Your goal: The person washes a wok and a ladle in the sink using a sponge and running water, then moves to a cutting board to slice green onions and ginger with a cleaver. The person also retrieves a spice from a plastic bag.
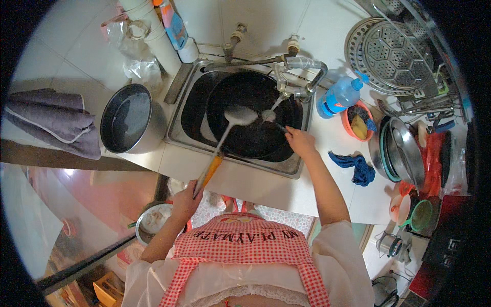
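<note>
My left hand point(187, 201) is closed around the long handle of a metal wok turner point(241, 116). Its broad, pale-looking blade is over a black wok point(249, 140) in the stainless steel sink point(264, 167). Beside the turner's shaft runs an orange handle point(213, 170), apparently the wok's. At the sink's right side, my right hand point(301, 141) grips a small thin utensil whose light round end point(268, 115) is under the running water. Its exact kind is unclear. Water falls from the faucet point(284, 95) above the wok.
Left of the sink are a deep metal pot point(132, 119) and a grey towel point(53, 122). To the right are a blue detergent bottle point(339, 96), an orange bowl point(357, 121) with scrubbers, a blue cloth point(356, 169) and stacked metal basins point(401, 149). Steamer racks point(391, 55) lean behind.
</note>
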Available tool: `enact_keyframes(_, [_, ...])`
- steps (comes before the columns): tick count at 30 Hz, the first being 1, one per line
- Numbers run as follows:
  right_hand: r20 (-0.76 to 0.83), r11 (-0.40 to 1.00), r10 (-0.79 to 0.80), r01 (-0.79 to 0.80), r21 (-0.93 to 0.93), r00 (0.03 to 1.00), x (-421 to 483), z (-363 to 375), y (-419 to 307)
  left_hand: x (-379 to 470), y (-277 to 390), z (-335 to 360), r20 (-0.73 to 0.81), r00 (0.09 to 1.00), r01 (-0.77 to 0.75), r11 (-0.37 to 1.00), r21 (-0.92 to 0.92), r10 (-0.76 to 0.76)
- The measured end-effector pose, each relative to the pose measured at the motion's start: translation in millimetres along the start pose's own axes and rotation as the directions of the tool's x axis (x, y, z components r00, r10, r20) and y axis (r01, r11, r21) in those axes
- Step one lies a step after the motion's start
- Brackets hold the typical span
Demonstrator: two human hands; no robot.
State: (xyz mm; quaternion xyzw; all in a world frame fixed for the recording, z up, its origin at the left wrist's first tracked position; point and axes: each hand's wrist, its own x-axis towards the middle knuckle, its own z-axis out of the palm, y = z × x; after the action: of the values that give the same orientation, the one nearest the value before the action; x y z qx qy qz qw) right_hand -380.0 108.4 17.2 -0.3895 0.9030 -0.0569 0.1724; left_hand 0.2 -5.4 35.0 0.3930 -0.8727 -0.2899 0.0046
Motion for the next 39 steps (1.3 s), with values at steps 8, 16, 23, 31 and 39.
enact_keyframes(8, [0.254, 0.968, -0.203, 0.156, 0.195, 0.946, -44, 43, -41, 4, -23, 26, -0.239, 0.956, -0.027, 0.766, -0.642, -0.167])
enact_keyframes(16, [0.037, 0.602, -0.138, 0.054, 0.797, 0.99, 48, 88, -121, 7, -22, 51, -0.133, 0.938, 0.052, 0.509, -0.859, -0.321])
enact_keyframes(23, [0.042, 0.884, -0.286, 0.246, 0.398, 0.957, -63, 60, -48, 9, -20, 52, -0.137, 0.918, 0.081, 0.515, -0.853, -0.373])
enact_keyframes(31, [-0.316, 0.912, -0.386, 0.411, 0.015, 0.867, 17, 69, -111, 7, -17, 50, -0.147, 0.917, 0.095, 0.559, -0.824, -0.371])
enact_keyframes(39, [-0.331, 0.986, 0.169, -0.161, 0.051, 0.929, 59, 66, -24, 9, -21, 54, -0.169, 0.921, 0.028, 0.492, -0.87, -0.351])
